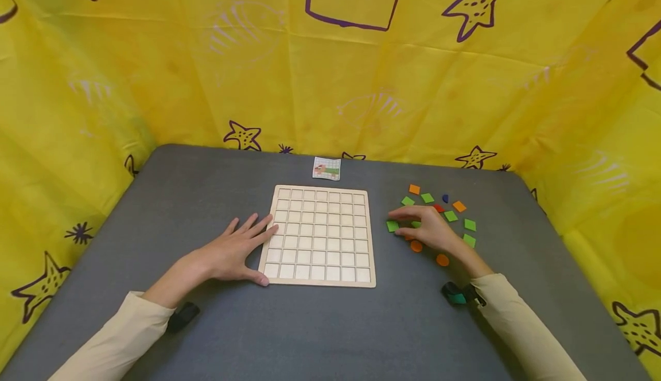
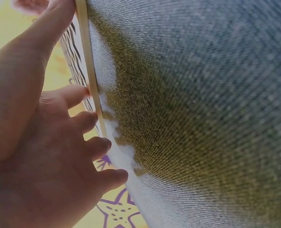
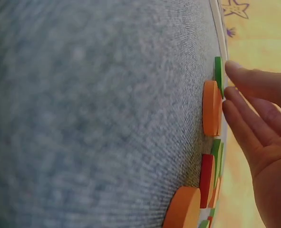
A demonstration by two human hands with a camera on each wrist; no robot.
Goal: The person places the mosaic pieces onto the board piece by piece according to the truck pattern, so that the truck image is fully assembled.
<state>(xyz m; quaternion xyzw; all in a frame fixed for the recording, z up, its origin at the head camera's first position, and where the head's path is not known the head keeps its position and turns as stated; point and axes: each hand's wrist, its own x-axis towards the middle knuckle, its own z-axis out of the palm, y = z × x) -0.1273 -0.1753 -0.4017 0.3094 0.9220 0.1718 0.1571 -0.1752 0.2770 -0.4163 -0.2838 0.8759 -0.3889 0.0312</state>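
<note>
A square wooden grid board (image 1: 320, 235) with rows of shallow square cells lies on the grey table. My left hand (image 1: 234, 253) is spread along its left side, fingertips at the left border and thumb at the near left corner. My right hand (image 1: 428, 226) hovers over loose coloured tiles right of the board. Its thumb and fingertips stand apart, close to a green square tile (image 1: 392, 226). In the right wrist view that green tile (image 3: 218, 73) lies below the fingertips, beside an orange round tile (image 3: 210, 108).
Around the right hand lie several green squares (image 1: 469, 224), orange squares (image 1: 415, 189), orange rounds (image 1: 442, 260), a red tile (image 1: 438, 208) and a dark blue piece (image 1: 445, 198). Behind the board is a small picture card (image 1: 326, 168). A yellow curtain (image 1: 330, 82) encloses the table.
</note>
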